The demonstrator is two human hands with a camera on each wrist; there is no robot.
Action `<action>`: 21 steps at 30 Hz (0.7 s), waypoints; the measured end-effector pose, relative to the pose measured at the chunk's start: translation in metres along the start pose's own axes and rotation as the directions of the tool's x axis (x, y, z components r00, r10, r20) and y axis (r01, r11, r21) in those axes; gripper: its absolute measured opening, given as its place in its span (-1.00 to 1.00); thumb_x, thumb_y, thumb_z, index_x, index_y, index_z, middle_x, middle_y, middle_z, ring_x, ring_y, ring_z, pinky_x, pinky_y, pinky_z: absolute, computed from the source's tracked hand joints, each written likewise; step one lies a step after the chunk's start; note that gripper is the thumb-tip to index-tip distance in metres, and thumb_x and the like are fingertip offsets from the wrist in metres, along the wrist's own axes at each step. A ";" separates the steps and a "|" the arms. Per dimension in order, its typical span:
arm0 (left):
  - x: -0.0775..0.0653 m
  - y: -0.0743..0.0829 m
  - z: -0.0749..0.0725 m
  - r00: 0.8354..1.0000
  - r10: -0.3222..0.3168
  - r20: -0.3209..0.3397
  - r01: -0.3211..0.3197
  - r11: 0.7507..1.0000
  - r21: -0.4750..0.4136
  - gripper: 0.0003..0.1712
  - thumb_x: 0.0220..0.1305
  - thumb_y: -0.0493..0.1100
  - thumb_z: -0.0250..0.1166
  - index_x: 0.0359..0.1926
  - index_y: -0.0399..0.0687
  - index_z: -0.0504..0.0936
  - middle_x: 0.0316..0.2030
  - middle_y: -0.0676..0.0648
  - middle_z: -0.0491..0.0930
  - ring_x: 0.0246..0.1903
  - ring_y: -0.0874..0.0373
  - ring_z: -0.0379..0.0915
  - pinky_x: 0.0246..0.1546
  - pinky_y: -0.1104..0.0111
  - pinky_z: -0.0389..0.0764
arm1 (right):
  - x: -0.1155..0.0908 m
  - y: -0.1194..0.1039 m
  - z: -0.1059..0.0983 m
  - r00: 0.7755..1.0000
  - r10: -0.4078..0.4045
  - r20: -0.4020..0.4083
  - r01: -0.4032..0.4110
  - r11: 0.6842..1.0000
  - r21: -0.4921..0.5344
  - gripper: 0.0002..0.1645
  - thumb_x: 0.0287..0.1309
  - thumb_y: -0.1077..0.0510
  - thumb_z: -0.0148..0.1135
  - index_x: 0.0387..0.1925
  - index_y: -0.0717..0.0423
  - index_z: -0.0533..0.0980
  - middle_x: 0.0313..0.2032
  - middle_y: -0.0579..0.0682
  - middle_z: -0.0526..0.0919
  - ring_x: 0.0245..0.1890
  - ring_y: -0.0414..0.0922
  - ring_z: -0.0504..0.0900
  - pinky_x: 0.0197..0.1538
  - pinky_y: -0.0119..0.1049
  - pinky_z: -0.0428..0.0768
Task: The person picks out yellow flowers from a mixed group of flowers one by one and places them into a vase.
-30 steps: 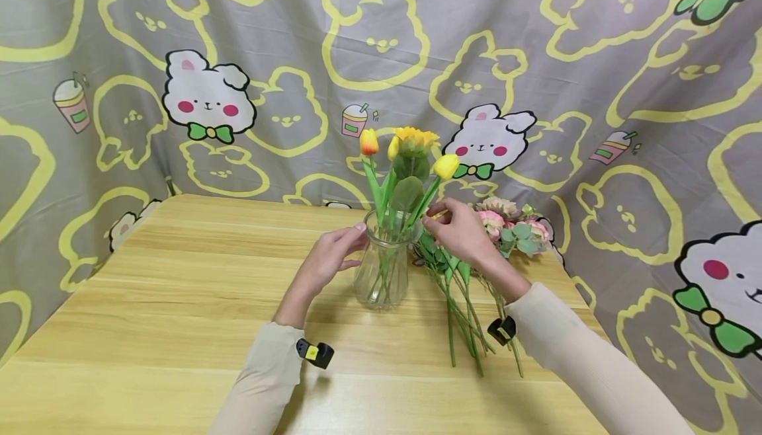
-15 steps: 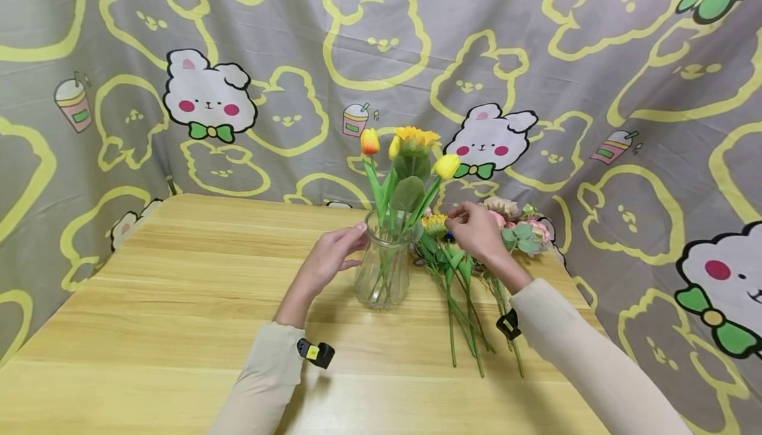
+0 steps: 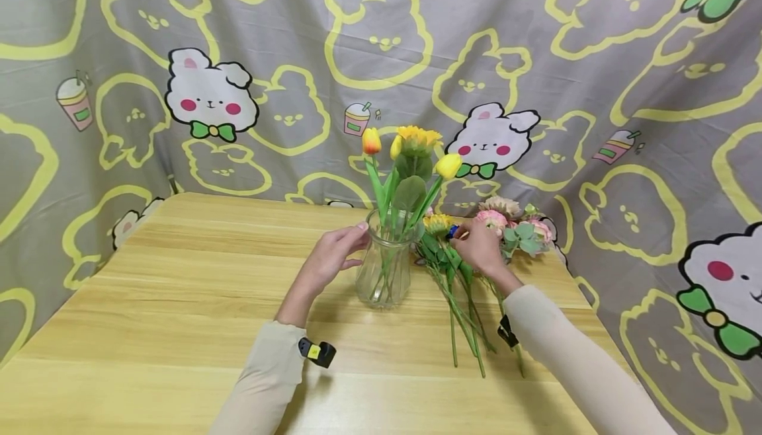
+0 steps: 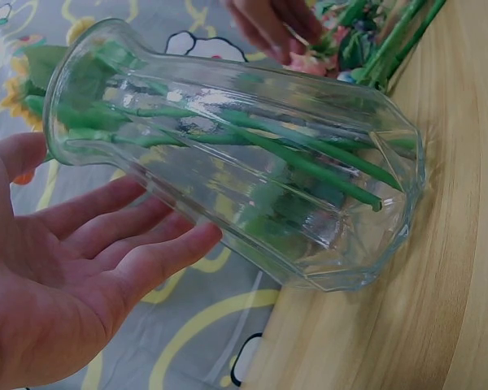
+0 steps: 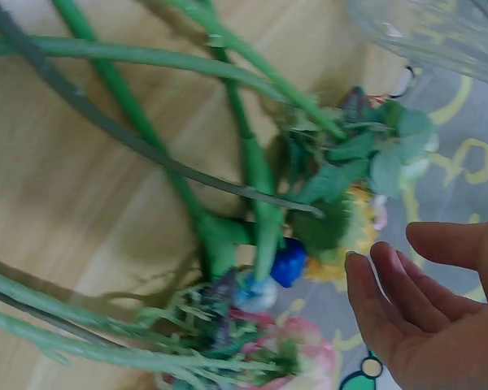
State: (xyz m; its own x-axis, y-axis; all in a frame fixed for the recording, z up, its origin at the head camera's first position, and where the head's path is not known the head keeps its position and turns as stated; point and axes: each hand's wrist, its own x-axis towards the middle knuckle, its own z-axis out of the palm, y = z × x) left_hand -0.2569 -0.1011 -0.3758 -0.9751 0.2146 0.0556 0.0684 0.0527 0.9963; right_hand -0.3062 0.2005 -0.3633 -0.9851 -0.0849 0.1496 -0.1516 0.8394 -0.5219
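A ribbed clear glass vase (image 3: 381, 284) stands upright on the table, holding a red-yellow tulip (image 3: 372, 140), a yellow tulip (image 3: 449, 166), a sunflower (image 3: 419, 136) and another yellow bloom. My left hand (image 3: 329, 260) rests against its left side, thumb at the rim, fingers extended along the glass in the left wrist view. To the right, my right hand (image 3: 482, 248) hovers over loose flowers. Its relaxed fingers hold nothing in the right wrist view, close to a blue tulip (image 5: 289, 262) and a second sunflower (image 5: 363, 231). From the head, the hand partly covers the blue tulip.
Pink blooms (image 3: 493, 219) and a beige bloom (image 3: 500, 206) lie at the table's back right. Several green stems (image 3: 455, 329) cross each other toward the front. A patterned curtain (image 3: 286, 38) hangs right behind the wooden table (image 3: 178, 303).
My right hand has moved from the vase rim right and down to the loose flowers, uncovering the lying sunflower and the blue tulip. The left hand stays at the vase.
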 end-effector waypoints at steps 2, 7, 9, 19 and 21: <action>0.000 0.000 0.000 1.000 -0.001 0.001 0.001 1.000 0.000 -0.19 0.48 0.31 0.08 0.35 -0.31 0.46 0.30 -0.33 0.50 0.34 -0.16 0.44 0.20 0.07 0.65 | 0.000 0.004 0.005 1.000 -0.004 0.003 0.004 1.000 -0.028 -0.78 0.29 0.20 0.24 -0.17 0.29 0.67 -0.22 0.27 0.76 -0.42 0.04 0.70 -0.16 0.08 0.68; 0.001 0.000 0.001 1.000 -0.004 0.003 0.004 1.000 0.006 -0.18 0.48 0.32 0.08 0.35 -0.30 0.45 0.30 -0.32 0.50 0.34 -0.15 0.44 0.19 0.09 0.66 | -0.001 0.013 0.013 0.998 0.036 0.042 -0.033 0.998 -0.059 -0.74 0.28 0.24 0.22 -0.10 0.33 0.67 -0.17 0.29 0.74 -0.52 -0.05 0.59 -0.33 -0.12 0.62; 0.001 0.000 0.001 1.000 -0.005 0.002 0.005 1.000 0.007 -0.18 0.48 0.33 0.08 0.36 -0.30 0.45 0.31 -0.32 0.50 0.34 -0.15 0.44 0.19 0.10 0.66 | -0.001 0.015 0.016 0.996 0.061 0.059 -0.057 0.997 -0.054 -0.73 0.26 0.26 0.21 -0.08 0.33 0.66 -0.24 0.26 0.73 -0.61 -0.13 0.47 -0.52 -0.30 0.44; 0.000 0.001 -0.001 1.000 -0.002 0.001 0.002 1.000 0.004 -0.19 0.49 0.31 0.07 0.36 -0.31 0.45 0.31 -0.33 0.49 0.34 -0.15 0.43 0.19 0.09 0.67 | 0.000 0.028 0.030 0.990 0.114 0.089 -0.106 0.991 -0.084 -0.81 0.18 0.27 0.20 -0.23 0.25 0.68 -0.33 0.22 0.71 -0.66 -0.14 0.35 -0.55 -0.35 0.35; 0.000 0.000 -0.001 1.000 -0.002 0.000 0.002 1.000 0.005 -0.19 0.48 0.32 0.08 0.36 -0.29 0.45 0.31 -0.32 0.50 0.34 -0.14 0.44 0.19 0.10 0.67 | 0.000 0.029 0.031 0.989 0.114 0.091 -0.106 0.991 -0.085 -0.85 0.18 0.28 0.20 -0.28 0.24 0.66 -0.29 0.24 0.72 -0.63 -0.11 0.39 -0.53 -0.34 0.36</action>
State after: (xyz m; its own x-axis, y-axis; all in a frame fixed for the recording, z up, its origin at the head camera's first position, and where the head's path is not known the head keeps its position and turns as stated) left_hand -0.2574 -0.1015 -0.3753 -0.9752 0.2148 0.0532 0.0670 0.0577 0.9961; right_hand -0.3127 0.2083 -0.4050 -0.9992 -0.0370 0.0124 -0.0386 0.8863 -0.4614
